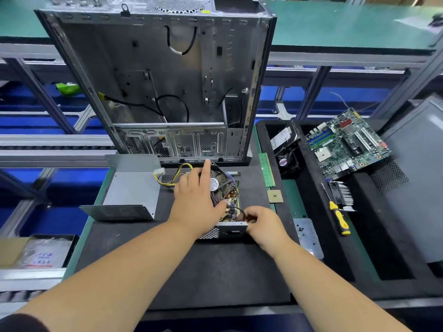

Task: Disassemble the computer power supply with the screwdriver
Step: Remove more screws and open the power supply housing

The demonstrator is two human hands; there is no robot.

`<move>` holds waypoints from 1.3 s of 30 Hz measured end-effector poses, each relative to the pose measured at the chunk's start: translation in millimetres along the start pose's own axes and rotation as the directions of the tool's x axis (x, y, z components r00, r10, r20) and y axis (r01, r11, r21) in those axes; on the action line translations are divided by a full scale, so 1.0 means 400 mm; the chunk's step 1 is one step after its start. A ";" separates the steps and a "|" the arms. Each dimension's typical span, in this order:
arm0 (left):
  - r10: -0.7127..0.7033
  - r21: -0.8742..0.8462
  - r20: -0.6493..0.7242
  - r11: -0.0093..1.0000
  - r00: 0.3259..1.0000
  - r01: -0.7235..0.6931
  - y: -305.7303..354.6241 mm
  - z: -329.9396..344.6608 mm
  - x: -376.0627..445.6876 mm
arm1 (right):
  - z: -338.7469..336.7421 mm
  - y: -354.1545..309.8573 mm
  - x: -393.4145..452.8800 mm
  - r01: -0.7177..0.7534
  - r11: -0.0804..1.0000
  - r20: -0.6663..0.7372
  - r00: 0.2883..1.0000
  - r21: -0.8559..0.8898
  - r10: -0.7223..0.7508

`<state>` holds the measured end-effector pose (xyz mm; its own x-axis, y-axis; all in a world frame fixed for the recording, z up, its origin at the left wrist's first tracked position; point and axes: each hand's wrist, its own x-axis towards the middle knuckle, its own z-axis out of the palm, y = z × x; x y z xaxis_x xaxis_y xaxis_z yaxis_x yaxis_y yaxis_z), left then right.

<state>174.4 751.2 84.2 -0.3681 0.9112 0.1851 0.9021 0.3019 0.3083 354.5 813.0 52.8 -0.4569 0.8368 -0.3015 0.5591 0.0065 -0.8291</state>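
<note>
The power supply [225, 212] is sat open on the black foam mat [191, 264], just in front of the stripped steel computer case [167, 80] that's stood upright at the back. Its perforated sheet-metal wall faces the camera, and the packed circuit board with its windings and coloured wires is exposed. The square black fan [219, 184], round sticker at the hub, is tilted up out of the box and gripped by the left hand [196, 197], index finger stretched along the top edge, thumb tucked under the lower edge. A thin black cable is pinched by the right hand [261, 220], fingers curled tight, right at the near right corner of the metal box.

The bent grey lid [129, 190], smooth and matte, is laid off to the left on the mat, with the yellow and black wire bundle and its white plug between it and the fan. The screwdriver [338, 216], yellow-and-black grip, thin shaft, is left lying in the black foam tray [359, 248] to the right, well apart from both hands. A green motherboard [347, 144] is propped further back in that tray, a finned heatsink just beside the screwdriver.
</note>
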 end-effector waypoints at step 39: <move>-0.005 0.038 0.031 0.999 0.999 0.004 0.006 -0.007 0.005 | -0.031 0.007 0.033 0.323 0.885 0.106 0.946 -0.337 -0.305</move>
<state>175.1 753.2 87.9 -0.3656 0.9179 0.1540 0.9085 0.3159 0.2737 358.6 830.9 52.2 -0.6760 0.7323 -0.0821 0.5801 0.4602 -0.6721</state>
